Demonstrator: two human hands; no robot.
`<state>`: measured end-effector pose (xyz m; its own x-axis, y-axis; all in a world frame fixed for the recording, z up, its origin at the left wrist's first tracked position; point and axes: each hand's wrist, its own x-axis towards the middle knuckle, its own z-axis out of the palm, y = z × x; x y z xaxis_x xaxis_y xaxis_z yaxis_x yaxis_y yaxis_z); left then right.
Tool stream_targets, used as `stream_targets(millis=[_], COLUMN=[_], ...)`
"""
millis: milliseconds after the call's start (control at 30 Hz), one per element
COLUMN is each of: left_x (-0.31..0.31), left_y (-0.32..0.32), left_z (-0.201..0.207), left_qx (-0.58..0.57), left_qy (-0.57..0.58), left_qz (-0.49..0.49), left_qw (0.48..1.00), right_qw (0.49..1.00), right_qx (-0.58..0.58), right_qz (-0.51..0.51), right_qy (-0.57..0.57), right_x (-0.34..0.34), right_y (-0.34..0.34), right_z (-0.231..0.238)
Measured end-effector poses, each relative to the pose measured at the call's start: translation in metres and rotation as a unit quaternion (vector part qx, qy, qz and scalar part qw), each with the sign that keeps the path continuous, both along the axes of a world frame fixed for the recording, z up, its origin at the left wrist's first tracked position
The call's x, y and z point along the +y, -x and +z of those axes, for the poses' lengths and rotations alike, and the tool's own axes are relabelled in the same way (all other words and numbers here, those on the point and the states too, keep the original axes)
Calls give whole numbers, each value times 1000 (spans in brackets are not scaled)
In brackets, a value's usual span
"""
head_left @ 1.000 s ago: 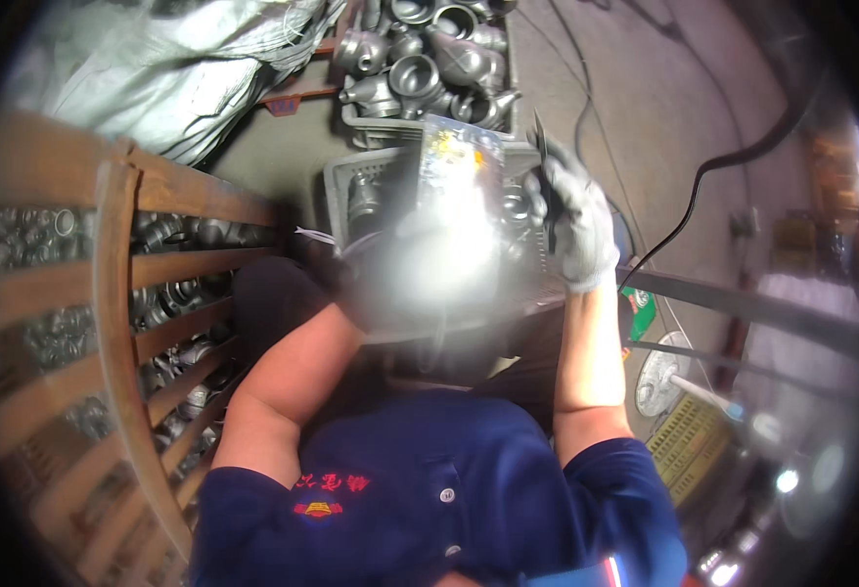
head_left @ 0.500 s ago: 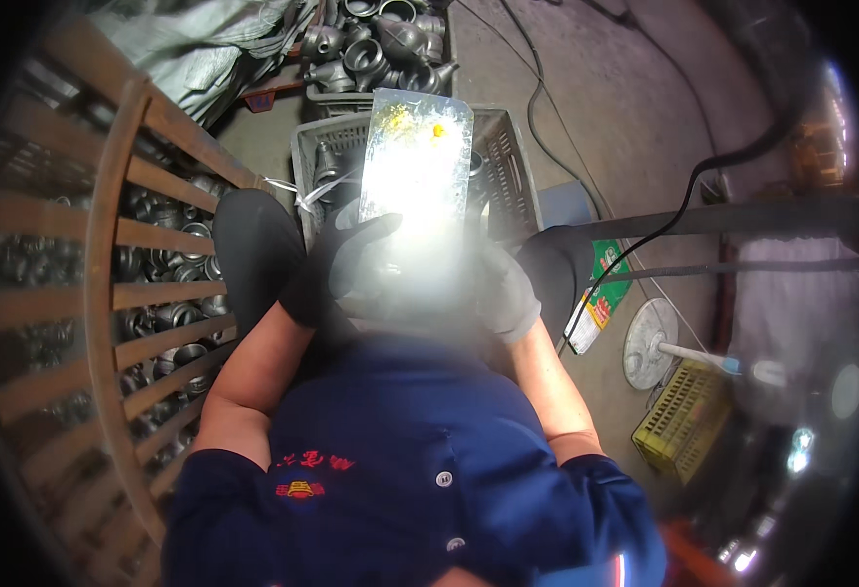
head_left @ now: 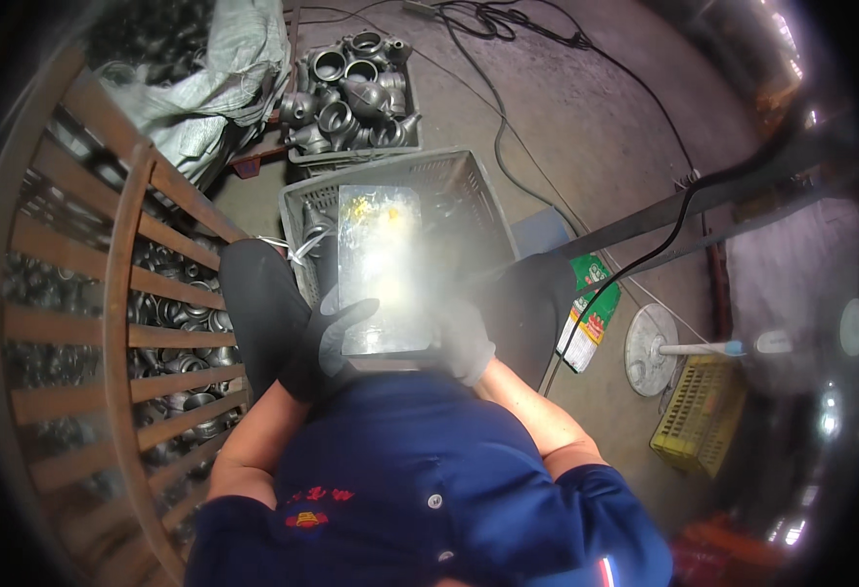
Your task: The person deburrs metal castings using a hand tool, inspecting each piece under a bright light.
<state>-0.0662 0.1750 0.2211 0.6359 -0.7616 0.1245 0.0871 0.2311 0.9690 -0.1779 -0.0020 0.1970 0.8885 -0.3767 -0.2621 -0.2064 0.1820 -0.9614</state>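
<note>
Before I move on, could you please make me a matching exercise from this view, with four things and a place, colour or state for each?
Column one
1. bright panel
2. left hand
3. slatted rack
4. slotted basket

Column two
A. at the picture's left, with metal parts showing between its bars
B. yellow all over, at the picture's right
C. yellow patches near its far end
D. gloved, by the panel's near left corner

Pairs: 1-C, 2-D, 3-A, 4-B

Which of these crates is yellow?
The lone crate on the person's right; the near crate, ahead, and the far crate, heaped with metal fittings, are both grey.
</note>
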Motion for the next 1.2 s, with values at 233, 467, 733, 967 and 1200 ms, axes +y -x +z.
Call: stream_targets(millis=[233, 467, 733, 967, 1200], left_x=[14, 26, 29, 6, 8], left_y=[-11, -16, -21, -21, -25], left_z=[-21, 4, 26, 21, 16], left_qx=[211, 242, 80, -260, 242], left_qy=[9, 33, -26, -118, -14], left_qz=[-2, 80, 73, 225, 97], left_qw=[977, 967, 994, 931, 965], right_qw=[986, 980, 877, 865, 846], right_qx=[67, -9, -95, -107, -93], right_qz=[139, 124, 168, 129, 166], right_qy=[61, 156, 440, 472, 498], right_x=[-10, -23, -26, -40, -60], right_y=[-3, 7, -33, -62, -76], right_z=[-3, 29, 66, 81, 64])
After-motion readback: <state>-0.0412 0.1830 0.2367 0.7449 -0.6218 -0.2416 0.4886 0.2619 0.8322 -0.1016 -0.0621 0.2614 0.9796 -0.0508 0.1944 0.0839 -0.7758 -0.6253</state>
